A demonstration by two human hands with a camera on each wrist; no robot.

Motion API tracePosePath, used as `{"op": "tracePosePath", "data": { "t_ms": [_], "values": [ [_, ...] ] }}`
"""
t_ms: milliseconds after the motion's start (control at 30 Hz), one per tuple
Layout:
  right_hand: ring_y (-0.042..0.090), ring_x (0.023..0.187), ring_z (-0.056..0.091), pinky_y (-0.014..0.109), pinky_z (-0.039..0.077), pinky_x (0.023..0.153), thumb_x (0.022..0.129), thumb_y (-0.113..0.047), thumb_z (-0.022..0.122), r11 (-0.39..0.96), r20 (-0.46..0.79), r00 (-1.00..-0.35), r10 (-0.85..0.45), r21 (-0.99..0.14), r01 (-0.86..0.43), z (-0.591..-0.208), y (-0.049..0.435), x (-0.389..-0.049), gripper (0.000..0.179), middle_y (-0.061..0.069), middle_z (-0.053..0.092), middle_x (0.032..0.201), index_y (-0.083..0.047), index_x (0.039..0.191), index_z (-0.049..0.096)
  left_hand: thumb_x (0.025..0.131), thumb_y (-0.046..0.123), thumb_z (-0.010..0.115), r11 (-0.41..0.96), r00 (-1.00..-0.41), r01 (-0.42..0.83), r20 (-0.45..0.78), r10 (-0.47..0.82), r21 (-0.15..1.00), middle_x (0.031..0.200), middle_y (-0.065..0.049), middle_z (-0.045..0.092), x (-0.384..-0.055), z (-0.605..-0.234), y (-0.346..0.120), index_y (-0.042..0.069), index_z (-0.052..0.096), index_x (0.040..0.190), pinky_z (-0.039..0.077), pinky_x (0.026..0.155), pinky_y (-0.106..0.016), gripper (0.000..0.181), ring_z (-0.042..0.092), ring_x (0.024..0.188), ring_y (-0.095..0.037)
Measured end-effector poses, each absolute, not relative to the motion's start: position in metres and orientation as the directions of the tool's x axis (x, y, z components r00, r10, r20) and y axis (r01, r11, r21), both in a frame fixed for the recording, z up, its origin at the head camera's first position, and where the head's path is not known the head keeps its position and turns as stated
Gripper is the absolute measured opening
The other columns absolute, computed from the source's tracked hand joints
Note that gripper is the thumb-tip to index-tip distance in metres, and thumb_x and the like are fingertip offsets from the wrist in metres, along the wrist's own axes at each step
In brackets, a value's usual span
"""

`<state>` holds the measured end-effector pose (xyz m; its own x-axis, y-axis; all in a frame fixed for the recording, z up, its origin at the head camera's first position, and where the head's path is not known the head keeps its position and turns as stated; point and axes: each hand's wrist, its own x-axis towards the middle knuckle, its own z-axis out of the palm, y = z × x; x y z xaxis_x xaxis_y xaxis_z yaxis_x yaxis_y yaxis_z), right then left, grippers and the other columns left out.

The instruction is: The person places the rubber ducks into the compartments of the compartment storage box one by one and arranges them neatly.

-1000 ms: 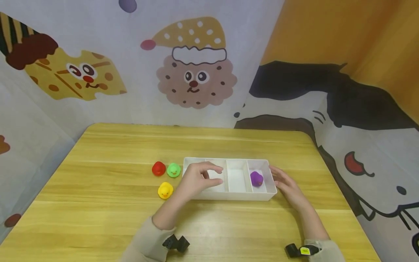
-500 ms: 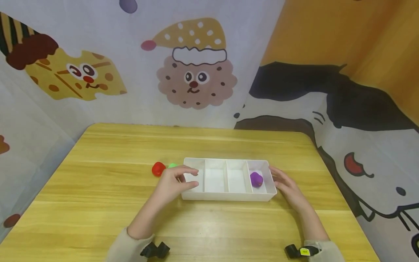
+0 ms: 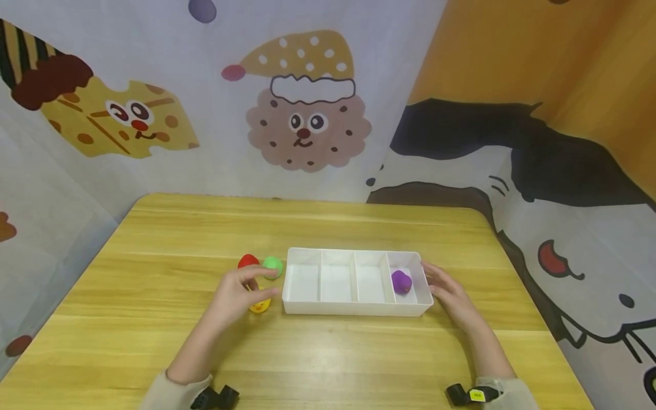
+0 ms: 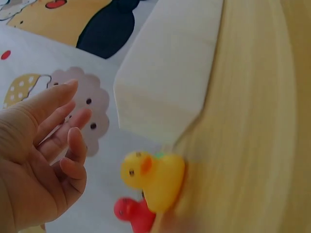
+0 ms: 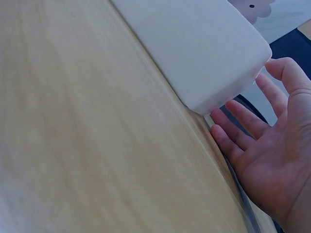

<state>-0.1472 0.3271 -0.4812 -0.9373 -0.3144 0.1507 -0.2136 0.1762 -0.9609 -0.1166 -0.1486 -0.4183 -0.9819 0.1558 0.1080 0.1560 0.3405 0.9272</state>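
Observation:
My left hand (image 3: 236, 293) hovers over the rubber ducks left of the box, holding nothing, thumb and fingers spread apart. Beneath it, partly hidden, is a yellow duck (image 4: 165, 182); behind are a red duck (image 3: 248, 260) and a green duck (image 3: 273, 266). A white divided box (image 3: 353, 308) lies lengthwise on the table, and a purple duck (image 3: 401, 282) sits in its rightmost compartment. At the box's right end rests my right hand (image 3: 453, 293), its fingers loosely bent and its thumb at the corner, as the right wrist view (image 5: 277, 141) shows.
The wooden table (image 3: 328, 359) has its far edge against a cloth (image 3: 205, 171) printed with cartoon figures. Three compartments of the box hold nothing. Dark wrist cameras (image 3: 215, 397) sit at both cuffs.
My left hand has moved left from above the box to above the ducks, and now covers part of the yellow and red ones. The right hand and the box have stayed put.

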Motion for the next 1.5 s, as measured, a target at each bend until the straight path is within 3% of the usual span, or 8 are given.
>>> {"op": "tracePosePath", "data": {
  "t_ms": [333, 467, 833, 1500],
  "values": [
    [0.007, 0.117, 0.051, 0.02, 0.04, 0.094, 0.098, -0.001, 0.048, 0.177, 0.149, -0.941, -0.305, -0.962, -0.209, -0.482, 0.328, -0.146, 0.048, 0.007, 0.045, 0.143, 0.003, 0.144, 0.035, 0.075, 0.013, 0.082, 0.373, -0.983, 0.135, 0.077, 0.166, 0.918, 0.112, -0.009, 0.065, -0.112, -0.433, -0.171, 0.004, 0.072, 0.106, 0.041, 0.046, -0.023, 0.034, 0.051, 0.062, -0.017],
    [0.007, 0.117, 0.051, 0.021, 0.04, 0.094, 0.098, -0.001, 0.048, 0.17, 0.147, -0.941, -0.306, -0.964, -0.206, -0.482, 0.328, -0.146, 0.048, 0.011, 0.044, 0.143, 0.003, 0.143, 0.035, 0.075, 0.011, 0.082, 0.37, -0.981, 0.124, 0.057, 0.186, 0.921, 0.115, -0.011, 0.064, -0.11, -0.436, -0.177, 0.003, 0.071, 0.108, 0.042, 0.047, -0.023, 0.036, 0.052, 0.064, -0.017],
    [0.007, 0.117, 0.051, 0.02, 0.041, 0.094, 0.097, -0.002, 0.049, 0.174, 0.147, -0.942, -0.3, -0.963, -0.206, -0.482, 0.327, -0.145, 0.048, 0.018, 0.042, 0.143, 0.002, 0.143, 0.036, 0.076, 0.012, 0.081, 0.356, -0.962, 0.129, 0.029, 0.271, 0.926, 0.106, -0.011, 0.064, -0.115, -0.45, -0.187, 0.001, 0.067, 0.116, 0.043, 0.048, -0.024, 0.044, 0.051, 0.061, -0.018],
    [0.008, 0.117, 0.051, 0.022, 0.041, 0.094, 0.098, -0.003, 0.049, 0.17, 0.151, -0.939, -0.309, -0.963, -0.211, -0.483, 0.328, -0.147, 0.048, 0.013, 0.044, 0.143, 0.003, 0.143, 0.036, 0.076, 0.015, 0.081, 0.41, -0.957, 0.154, 0.033, 0.287, 0.899, 0.101, -0.002, 0.064, -0.119, -0.471, -0.192, 0.013, 0.073, 0.104, 0.045, 0.06, -0.026, 0.03, 0.051, 0.074, -0.021]
  ]
}}
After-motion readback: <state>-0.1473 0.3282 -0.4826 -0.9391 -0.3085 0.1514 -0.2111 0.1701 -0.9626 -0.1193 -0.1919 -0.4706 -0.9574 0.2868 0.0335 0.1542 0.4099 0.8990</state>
